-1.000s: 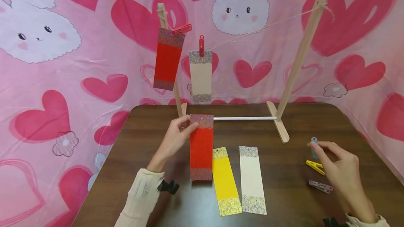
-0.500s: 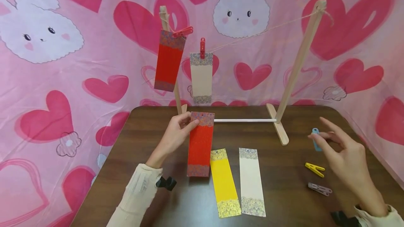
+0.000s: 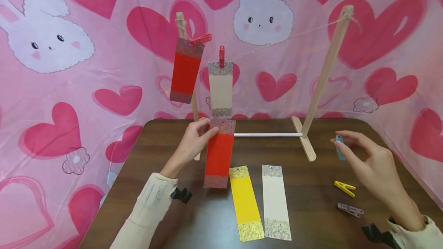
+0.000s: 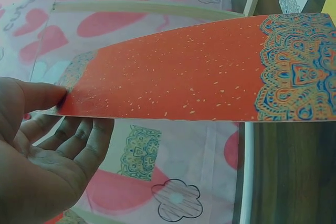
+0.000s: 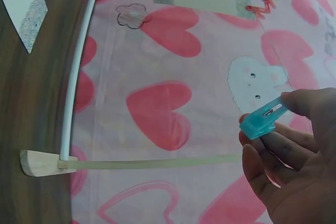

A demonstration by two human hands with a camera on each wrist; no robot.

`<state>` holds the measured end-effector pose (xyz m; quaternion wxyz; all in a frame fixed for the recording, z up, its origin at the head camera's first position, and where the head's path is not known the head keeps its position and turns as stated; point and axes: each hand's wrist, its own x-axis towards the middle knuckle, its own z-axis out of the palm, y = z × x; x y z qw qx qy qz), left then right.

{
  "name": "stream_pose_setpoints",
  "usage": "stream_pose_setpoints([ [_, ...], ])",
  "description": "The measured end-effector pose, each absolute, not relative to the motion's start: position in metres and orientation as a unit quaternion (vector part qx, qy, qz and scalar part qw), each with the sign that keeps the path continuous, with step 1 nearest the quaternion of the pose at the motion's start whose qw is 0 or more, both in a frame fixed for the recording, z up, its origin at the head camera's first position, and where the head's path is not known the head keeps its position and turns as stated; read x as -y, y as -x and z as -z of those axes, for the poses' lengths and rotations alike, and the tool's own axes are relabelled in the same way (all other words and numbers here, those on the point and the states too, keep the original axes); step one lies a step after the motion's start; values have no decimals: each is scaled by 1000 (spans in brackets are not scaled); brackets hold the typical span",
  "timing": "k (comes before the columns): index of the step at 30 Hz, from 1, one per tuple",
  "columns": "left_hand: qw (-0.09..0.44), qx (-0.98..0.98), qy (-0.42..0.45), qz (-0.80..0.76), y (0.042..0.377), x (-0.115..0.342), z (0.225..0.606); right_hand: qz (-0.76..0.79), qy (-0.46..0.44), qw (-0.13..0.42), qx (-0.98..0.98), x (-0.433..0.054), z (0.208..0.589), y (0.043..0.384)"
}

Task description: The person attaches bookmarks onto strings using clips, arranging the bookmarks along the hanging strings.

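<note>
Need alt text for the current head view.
A person's left hand holds a red card and their right hand pinches a blue clip over a brown table. On it lie a yellow card, a white card and two clips; behind, two more cards hang by red clips from a string between wooden posts.

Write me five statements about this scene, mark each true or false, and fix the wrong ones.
1. The left hand holds a red card. True.
2. The clip in the right hand is yellow. False: it is a blue clip; the yellow clip lies on the table.
3. A hanging white card has a red clip at its top. True.
4. The yellow card hangs from the string. False: the yellow card lies on the table.
5. In the head view, the yellow card is left of the lying white card. True.
</note>
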<state>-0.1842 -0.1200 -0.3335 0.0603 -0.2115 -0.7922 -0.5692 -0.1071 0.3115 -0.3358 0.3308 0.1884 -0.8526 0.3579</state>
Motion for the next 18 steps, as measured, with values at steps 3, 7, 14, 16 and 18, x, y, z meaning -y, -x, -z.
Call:
stream_pose_setpoints([
  [3,62,795,212,565,185,120,331,-359,-203,329,849,-310,332,109],
  [7,64,799,214,559,186,118,328,-351,-227,330,846,-306,326,111],
  [14,67,802,221,552,187,116,324,-340,-257,343,838,-300,315,113],
  [16,69,802,221,551,188,116,323,-338,-265,344,835,-299,313,114],
  [18,73,801,223,550,189,115,322,-335,-272,345,834,-298,310,115],
])
